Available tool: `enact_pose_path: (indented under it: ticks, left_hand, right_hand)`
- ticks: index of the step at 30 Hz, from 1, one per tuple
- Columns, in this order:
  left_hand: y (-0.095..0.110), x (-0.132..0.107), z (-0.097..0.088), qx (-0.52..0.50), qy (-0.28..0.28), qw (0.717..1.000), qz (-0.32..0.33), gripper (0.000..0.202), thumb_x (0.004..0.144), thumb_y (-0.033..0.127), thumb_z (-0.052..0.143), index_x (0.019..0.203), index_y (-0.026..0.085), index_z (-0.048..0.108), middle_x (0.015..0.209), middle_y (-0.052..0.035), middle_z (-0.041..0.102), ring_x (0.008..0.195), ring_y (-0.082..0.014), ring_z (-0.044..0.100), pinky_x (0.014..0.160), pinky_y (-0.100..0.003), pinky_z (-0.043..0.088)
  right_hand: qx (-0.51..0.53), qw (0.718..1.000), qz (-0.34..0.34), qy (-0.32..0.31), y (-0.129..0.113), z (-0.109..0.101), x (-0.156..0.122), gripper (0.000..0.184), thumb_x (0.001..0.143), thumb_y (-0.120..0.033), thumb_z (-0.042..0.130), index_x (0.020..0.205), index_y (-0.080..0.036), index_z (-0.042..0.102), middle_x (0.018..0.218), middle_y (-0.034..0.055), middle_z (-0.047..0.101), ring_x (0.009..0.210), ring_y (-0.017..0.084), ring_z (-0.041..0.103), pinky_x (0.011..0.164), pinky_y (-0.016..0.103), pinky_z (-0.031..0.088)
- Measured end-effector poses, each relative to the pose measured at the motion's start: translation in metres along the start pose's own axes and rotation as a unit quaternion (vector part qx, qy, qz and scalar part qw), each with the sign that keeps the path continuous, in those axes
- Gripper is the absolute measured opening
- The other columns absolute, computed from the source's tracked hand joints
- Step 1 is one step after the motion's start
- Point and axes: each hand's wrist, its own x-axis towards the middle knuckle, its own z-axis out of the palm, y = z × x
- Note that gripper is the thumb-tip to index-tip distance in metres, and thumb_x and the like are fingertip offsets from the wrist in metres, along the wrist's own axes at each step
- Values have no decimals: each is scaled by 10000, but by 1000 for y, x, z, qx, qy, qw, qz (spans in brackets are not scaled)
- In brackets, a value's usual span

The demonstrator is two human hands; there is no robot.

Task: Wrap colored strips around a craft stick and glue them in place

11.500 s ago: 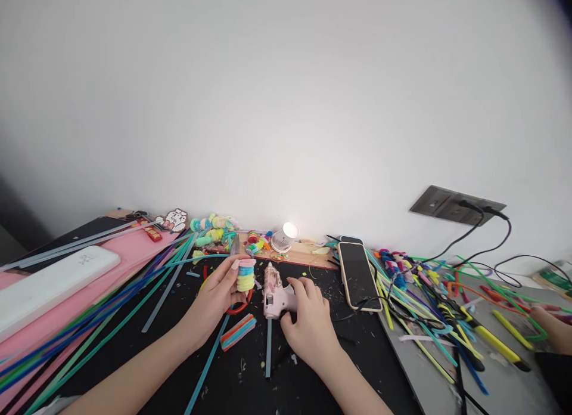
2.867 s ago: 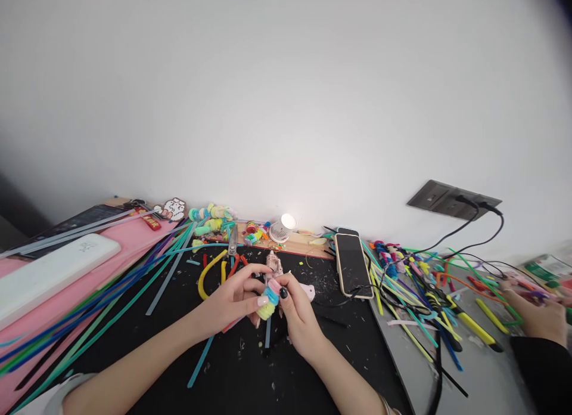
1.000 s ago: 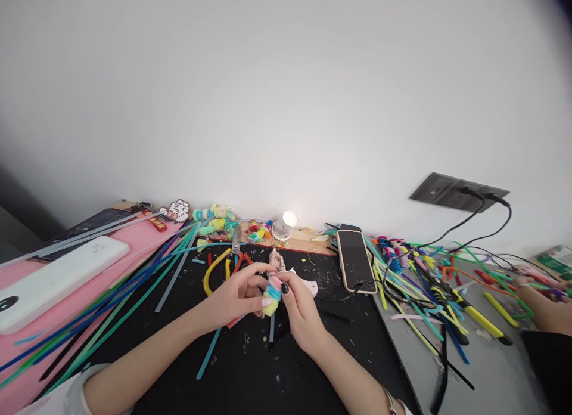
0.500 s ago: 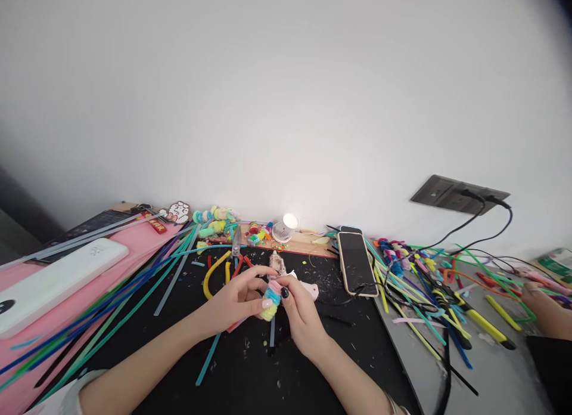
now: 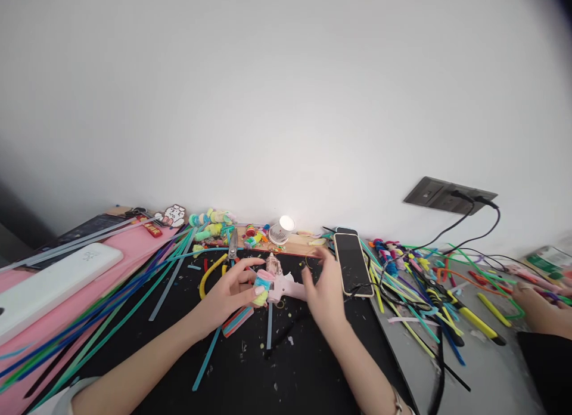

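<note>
My left hand [image 5: 226,296] pinches a small fuzzy pipe-cleaner piece [image 5: 263,282], banded in pink, blue and yellow, between thumb and fingers. Just behind and to its right lies a pale pink glue gun [image 5: 288,288] on the black mat [image 5: 308,367], its nozzle end pointing towards the wall. My right hand [image 5: 326,296] is beside the end of the glue gun's handle, thumb and fingers apart, with nothing visible in it. A striped strip [image 5: 238,321] in red and blue lies under my left hand. Scissors [image 5: 233,245] rest beyond that hand.
A paper cup [image 5: 281,231] stands by the wall on a wooden board. To the right lie a phone [image 5: 353,265], black cables and many loose pipe cleaners [image 5: 413,319]. A white case [image 5: 62,281] is on the left. Another person's hand [image 5: 538,307] is at far right.
My right hand has left the fuzzy piece and moved right and away from me, its fingers spreading beside the glue gun. My left hand keeps the piece and has shifted slightly left.
</note>
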Motion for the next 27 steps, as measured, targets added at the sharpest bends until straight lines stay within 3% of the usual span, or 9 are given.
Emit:
enact_pose_path:
  ticks: [3,7,13,24,27]
  left_hand:
    - [2,0,1,14,26,1000,-6,537,820,372,684,1281,262,433,1017,-35,632,875,-208,642,803,-373,538]
    - [4,-1,5,21,42,999,-6,558,793,410,694,1269,252,448,967,-34,647,859,-217,647,785,-368,540]
    - [5,-2,7,13,33,999,-4,541,808,386,691,1269,248,442,971,-32,660,855,-212,655,796,-369,541]
    - [4,-2,4,6,5,1000,-18,516,825,381,683,1271,257,456,1059,-62,656,935,-240,648,843,-404,536]
    - [3,-2,3,8,7,1000,-17,527,812,391,693,1268,259,465,1055,-62,662,911,-234,650,825,-399,535]
  right_hand:
    - [-208,972,92,63,20,-16,19,641,822,-298,559,1400,-103,360,1332,235,491,1191,403,455,925,541,416]
    - [-339,923,178,44,44,-25,28,728,789,-292,604,1425,-52,341,1251,290,516,1164,441,483,861,567,444]
    - [-359,907,221,24,53,-21,32,687,790,-283,578,1405,-53,374,1147,270,569,1089,424,557,840,551,461]
    - [-336,909,242,46,53,-26,40,578,772,-301,630,1242,-12,457,1088,275,598,1027,412,612,830,452,479]
    - [-334,913,232,35,57,-26,40,630,782,-342,651,1265,-6,428,1087,283,602,1023,407,619,827,437,476]
